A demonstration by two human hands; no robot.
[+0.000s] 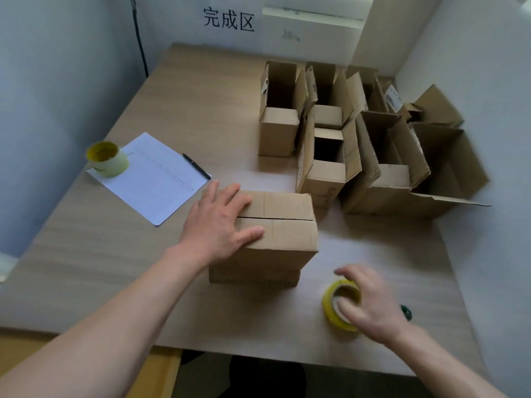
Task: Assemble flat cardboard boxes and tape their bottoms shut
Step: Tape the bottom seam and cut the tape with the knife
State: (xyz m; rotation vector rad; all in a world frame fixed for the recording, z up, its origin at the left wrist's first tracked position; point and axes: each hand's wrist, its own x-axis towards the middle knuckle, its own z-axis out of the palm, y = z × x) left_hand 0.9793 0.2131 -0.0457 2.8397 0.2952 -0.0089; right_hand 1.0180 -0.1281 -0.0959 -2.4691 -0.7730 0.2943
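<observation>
A cardboard box (284,228) stands bottom-up in the middle of the table, its two bottom flaps folded shut with a bare seam between them. My left hand (218,222) lies flat on the left end of those flaps, fingers straight. To the right of the box, near the table's front edge, a yellow-cored tape roll (339,305) lies on the table. My right hand (370,303) is over it with fingers spread and loosely curved; it is blurred, and I cannot tell whether it touches the roll.
Several assembled boxes (324,156) with open top flaps stand at the back right under a wall sign. A second tape roll (107,159) sits on a paper sheet (155,179) at the left, a black pen (196,166) beside it. A dark green object (406,311) lies behind my right hand.
</observation>
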